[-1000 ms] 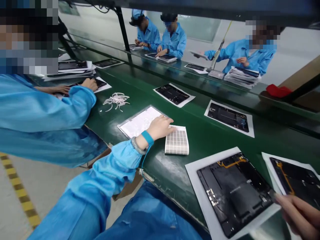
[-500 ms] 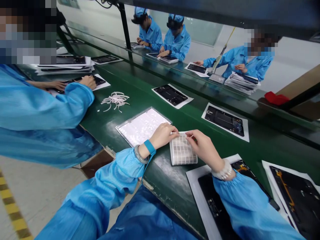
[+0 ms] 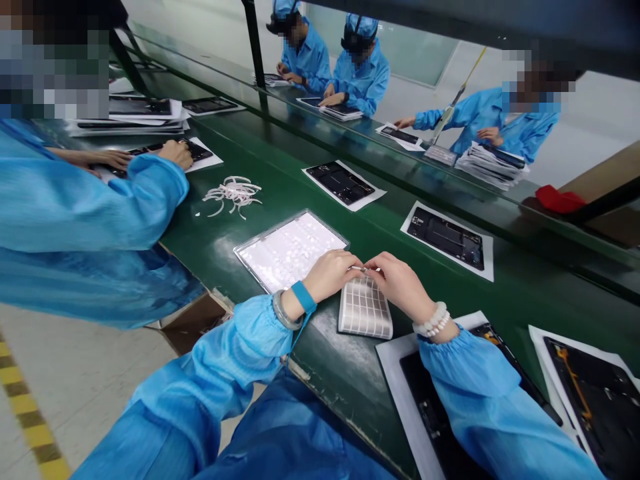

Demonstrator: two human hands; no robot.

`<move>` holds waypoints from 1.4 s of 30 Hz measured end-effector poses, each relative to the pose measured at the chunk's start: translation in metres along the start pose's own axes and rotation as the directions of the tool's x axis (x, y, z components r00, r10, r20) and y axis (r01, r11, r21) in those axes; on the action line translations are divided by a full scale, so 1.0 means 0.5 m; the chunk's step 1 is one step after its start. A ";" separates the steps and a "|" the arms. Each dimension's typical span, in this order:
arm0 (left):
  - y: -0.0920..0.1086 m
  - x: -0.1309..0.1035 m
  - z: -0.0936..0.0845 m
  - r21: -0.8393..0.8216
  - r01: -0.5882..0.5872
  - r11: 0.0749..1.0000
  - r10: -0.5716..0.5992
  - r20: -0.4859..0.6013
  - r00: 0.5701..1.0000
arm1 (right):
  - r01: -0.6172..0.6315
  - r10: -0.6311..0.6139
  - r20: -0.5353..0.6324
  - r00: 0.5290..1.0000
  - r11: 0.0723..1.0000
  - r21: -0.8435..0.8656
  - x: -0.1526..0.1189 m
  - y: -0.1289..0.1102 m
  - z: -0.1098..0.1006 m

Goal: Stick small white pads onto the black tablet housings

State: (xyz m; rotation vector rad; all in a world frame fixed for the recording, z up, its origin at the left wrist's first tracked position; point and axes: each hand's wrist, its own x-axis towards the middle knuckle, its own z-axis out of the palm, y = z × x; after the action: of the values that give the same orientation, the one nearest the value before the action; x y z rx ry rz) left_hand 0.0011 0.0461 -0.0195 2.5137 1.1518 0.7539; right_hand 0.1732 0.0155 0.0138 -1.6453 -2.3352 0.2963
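Note:
A sheet of grey rectangular stickers point(image 3: 367, 308) in a grid curves up from the green table in front of me. My left hand point(image 3: 334, 272) pinches its top edge near the middle. Close against it, my right hand point(image 3: 397, 280) grips the same edge, its thumb and finger almost touching the left fingertips. Whether a single sticker is between the fingertips is too small to tell. Left of the sheet lies a flat clear tray point(image 3: 285, 250) with a white surface and small pale pieces, partly behind my left hand.
Black device panels on white paper lie under my right forearm point(image 3: 393, 373), at the right point(image 3: 595, 393) and farther back point(image 3: 447, 240). Curled white strips point(image 3: 233, 195) sit beyond the tray. A co-worker's sleeve point(image 3: 90, 207) is at the left; other people sit across the line.
My hands have come together at the sheet's top edge, the right one moving left toward the left one. The sheet's upper part is bent more. The view has shifted slightly.

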 end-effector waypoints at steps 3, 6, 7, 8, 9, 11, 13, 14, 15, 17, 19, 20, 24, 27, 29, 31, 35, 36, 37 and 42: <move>0.001 -0.002 0.001 -0.007 0.009 1.000 -0.009 -0.004 1.000 | -0.005 0.005 -0.005 1.000 1.000 -0.018 -0.003 -0.002 0.003; 0.001 -0.003 0.002 -0.017 0.007 1.000 -0.007 0.004 1.000 | -0.007 0.007 0.000 1.000 0.999 -0.044 -0.009 -0.006 0.005; 0.001 -0.003 0.003 -0.021 0.007 1.000 -0.007 0.006 1.000 | -0.011 0.011 0.004 1.000 0.999 -0.049 -0.010 -0.007 0.005; 0.001 -0.003 0.003 -0.024 0.007 1.000 -0.007 0.007 1.000 | -0.016 0.017 0.006 1.000 0.999 -0.052 -0.012 -0.008 0.005; 0.001 -0.003 0.004 -0.028 0.008 1.000 -0.008 0.008 1.000 | -0.019 0.019 0.007 1.000 0.998 -0.052 -0.012 -0.009 0.005; 0.002 -0.003 0.005 -0.035 0.011 0.999 -0.011 0.011 1.000 | -0.016 0.016 -0.004 1.000 0.999 -0.052 -0.014 -0.010 0.006; 0.002 -0.003 0.006 -0.039 0.016 0.999 -0.015 0.016 1.000 | -0.006 0.005 -0.018 1.000 0.999 -0.050 -0.014 -0.009 0.007; 0.002 -0.003 0.006 -0.042 0.020 0.999 -0.020 0.018 1.000 | 0.001 -0.002 -0.022 1.000 0.999 -0.046 -0.015 -0.008 0.008; 0.002 -0.003 0.006 -0.046 0.026 0.999 -0.025 0.019 0.999 | 0.008 -0.009 -0.025 1.000 0.999 -0.038 -0.015 -0.007 0.009; 0.002 -0.004 0.005 -0.058 0.038 0.998 -0.037 0.022 0.999 | 0.021 -0.021 -0.026 0.999 1.000 -0.016 -0.016 -0.003 0.012; 0.002 -0.005 0.005 -0.077 0.052 0.996 -0.050 0.026 0.998 | 0.025 -0.024 -0.032 0.999 1.000 0.011 -0.016 0.001 0.017; 0.001 -0.005 0.005 -0.087 0.059 0.994 -0.056 0.029 0.998 | 0.022 -0.021 -0.035 0.999 0.999 0.030 -0.016 0.003 0.019; 0.000 -0.005 0.007 -0.123 0.083 0.989 -0.078 0.050 0.996 | -0.023 0.020 0.019 1.000 0.987 0.162 -0.012 0.013 0.024; 0.002 -0.003 0.009 -0.146 0.097 0.985 -0.088 0.067 0.994 | -0.096 0.086 0.055 0.995 0.967 0.237 -0.008 0.020 0.024; 0.004 -0.002 0.009 -0.161 0.111 0.981 -0.100 0.076 0.992 | -0.091 0.087 0.027 0.996 0.971 0.219 -0.008 0.020 0.024; 0.006 -0.002 0.009 -0.176 0.132 0.976 -0.119 0.082 0.990 | -0.043 0.046 -0.026 0.999 0.993 0.114 -0.013 0.016 0.026; 0.005 0.000 0.010 -0.205 0.186 0.961 -0.169 0.100 0.981 | 0.053 -0.084 -0.114 0.990 0.967 -0.247 -0.031 0.007 0.044; 0.004 0.000 0.011 -0.211 0.200 0.957 -0.180 0.107 0.978 | 0.086 -0.130 -0.122 0.984 0.945 -0.315 -0.035 0.007 0.051; 0.003 0.000 0.012 -0.218 0.212 0.953 -0.190 0.115 0.975 | 0.121 -0.179 -0.129 0.975 0.923 -0.365 -0.039 0.007 0.059; -0.003 0.002 0.020 -0.253 0.247 0.935 -0.213 0.154 0.965 | 0.185 -0.270 -0.168 0.948 0.899 -0.396 -0.047 0.021 0.082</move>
State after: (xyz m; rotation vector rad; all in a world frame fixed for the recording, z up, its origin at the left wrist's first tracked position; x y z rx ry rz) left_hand 0.0062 0.0474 -0.0280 2.1244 1.1858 0.6343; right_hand 0.1762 -0.0038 -0.0306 -1.4356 -2.4852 -0.3897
